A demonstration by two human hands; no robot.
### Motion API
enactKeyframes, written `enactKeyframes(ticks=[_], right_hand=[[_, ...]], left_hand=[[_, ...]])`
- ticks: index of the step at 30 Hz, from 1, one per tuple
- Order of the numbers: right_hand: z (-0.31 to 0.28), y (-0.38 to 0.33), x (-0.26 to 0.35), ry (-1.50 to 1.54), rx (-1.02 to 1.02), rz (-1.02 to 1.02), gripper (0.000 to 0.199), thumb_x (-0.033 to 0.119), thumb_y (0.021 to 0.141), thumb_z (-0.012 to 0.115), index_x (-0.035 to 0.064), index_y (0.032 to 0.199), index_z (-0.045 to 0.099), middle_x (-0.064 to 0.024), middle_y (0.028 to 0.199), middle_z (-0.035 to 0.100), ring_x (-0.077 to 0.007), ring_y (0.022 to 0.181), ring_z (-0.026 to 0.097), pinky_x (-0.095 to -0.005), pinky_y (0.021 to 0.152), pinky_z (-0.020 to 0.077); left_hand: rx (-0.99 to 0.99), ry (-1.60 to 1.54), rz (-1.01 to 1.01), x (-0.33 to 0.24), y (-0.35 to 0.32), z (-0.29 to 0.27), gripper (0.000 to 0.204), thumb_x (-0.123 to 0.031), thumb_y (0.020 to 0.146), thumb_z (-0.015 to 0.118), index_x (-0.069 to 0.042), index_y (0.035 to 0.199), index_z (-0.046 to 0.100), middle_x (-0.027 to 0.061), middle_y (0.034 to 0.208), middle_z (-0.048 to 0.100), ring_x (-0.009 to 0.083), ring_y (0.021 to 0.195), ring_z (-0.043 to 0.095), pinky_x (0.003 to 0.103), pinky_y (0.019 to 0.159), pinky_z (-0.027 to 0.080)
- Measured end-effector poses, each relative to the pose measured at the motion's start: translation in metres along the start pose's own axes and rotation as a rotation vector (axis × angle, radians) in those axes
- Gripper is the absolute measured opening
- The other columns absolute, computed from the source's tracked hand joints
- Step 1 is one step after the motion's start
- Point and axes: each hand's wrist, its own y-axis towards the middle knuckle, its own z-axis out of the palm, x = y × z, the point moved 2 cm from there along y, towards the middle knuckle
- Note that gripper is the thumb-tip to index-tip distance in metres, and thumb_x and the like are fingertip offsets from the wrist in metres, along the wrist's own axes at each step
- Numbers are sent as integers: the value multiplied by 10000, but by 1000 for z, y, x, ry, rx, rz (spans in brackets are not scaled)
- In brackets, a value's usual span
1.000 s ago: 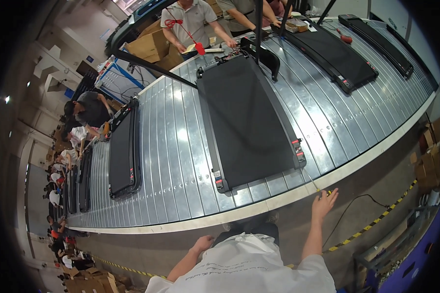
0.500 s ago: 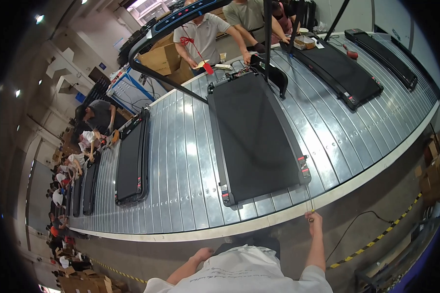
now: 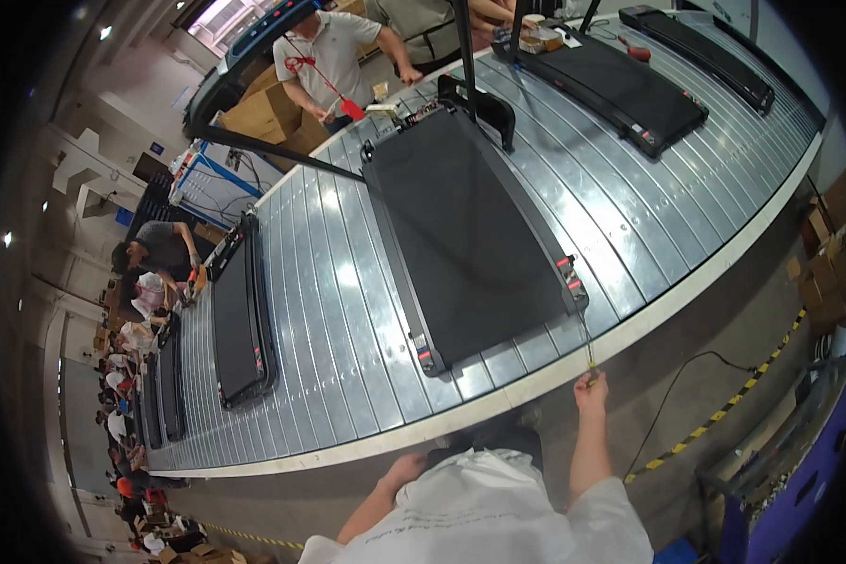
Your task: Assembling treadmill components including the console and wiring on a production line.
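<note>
A black treadmill (image 3: 465,235) lies on the metal-slatted line in front of me, its upright frame raised at the far end. My right hand (image 3: 590,390) is closed round the handle of a long thin screwdriver (image 3: 587,350). The shaft reaches over the line's pale edge to the treadmill's near right corner (image 3: 573,287), where its tip is too small to make out. Down by my waist, my left hand (image 3: 406,467) is next to my white shirt, away from the treadmill. Its fingers are mostly hidden.
More treadmill bases lie along the line, one (image 3: 242,315) to the left and others (image 3: 616,89) to the right. A co-worker in a pale shirt (image 3: 334,56) stands across. A red-handled tool (image 3: 635,51) rests far right. Yellow-black tape (image 3: 724,414) and a cable cross the floor.
My view has shifted, so the treadmill sits further left and higher in the picture. The co-worker's hand has come off the treadmill's far end. My right hand keeps hold of the screwdriver at the corner.
</note>
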Motion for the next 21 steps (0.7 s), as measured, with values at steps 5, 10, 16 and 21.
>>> enactKeyframes(ticks=[5, 10, 16, 21], right_hand=[[25, -51, -9, -201, 165, -194, 470, 113, 892, 439, 201, 1328, 285, -122, 1163, 468, -292, 1050, 478, -430, 846, 437], [49, -115, 17, -1104, 184, -1048, 682, -72, 798, 464, 169, 1407, 273, -138, 1352, 373, -315, 1273, 363, -412, 967, 400], [88, -92, 56, -1894, 381, -1656, 638, -69, 659, 493, 112, 1271, 502, -137, 978, 621, -258, 642, 552, -356, 559, 467], [35, -29, 42, -620, 334, -310, 594, -27, 711, 467, 2, 1303, 435, -168, 999, 628, -38, 476, 379, -150, 362, 270]], left_hand=[[-43, -70, -133, 31, -22, -7, 384, -286, 830, 494, -66, 1120, 617, 178, 1116, 612, 336, 1070, 564, 368, 921, 435], [-29, -97, -169, 46, -31, 3, 399, -305, 829, 510, -61, 1128, 613, 177, 1114, 615, 323, 1070, 569, 365, 925, 434], [-55, -142, -231, 46, -51, 3, 395, -291, 824, 517, -57, 1128, 612, 172, 1113, 616, 319, 1067, 572, 361, 926, 436], [-120, -183, -179, 67, -64, 16, 385, -268, 818, 506, -54, 1119, 614, 170, 1119, 611, 324, 1058, 570, 368, 913, 443]])
